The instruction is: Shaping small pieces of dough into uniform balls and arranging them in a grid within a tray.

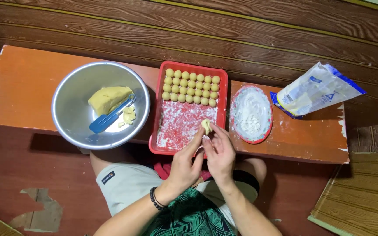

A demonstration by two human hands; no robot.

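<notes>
Both hands meet over the near edge of the red tray (pixel 159 114). The left hand (pixel 185 165) and right hand (pixel 219 154) pinch a small lump of dough (pixel 206 125) between their fingers, just above the floured tray bottom. Rows of dough balls (pixel 191 87) fill the tray's far end. To the left on the orange desk (pixel 22 89) sits a metal bowl (pixel 73 107) holding yellow dough and a blue spatula (pixel 109 117). Right of the tray lie a plate of flour (pixel 251 114) and a flour bag (pixel 316 89).
</notes>
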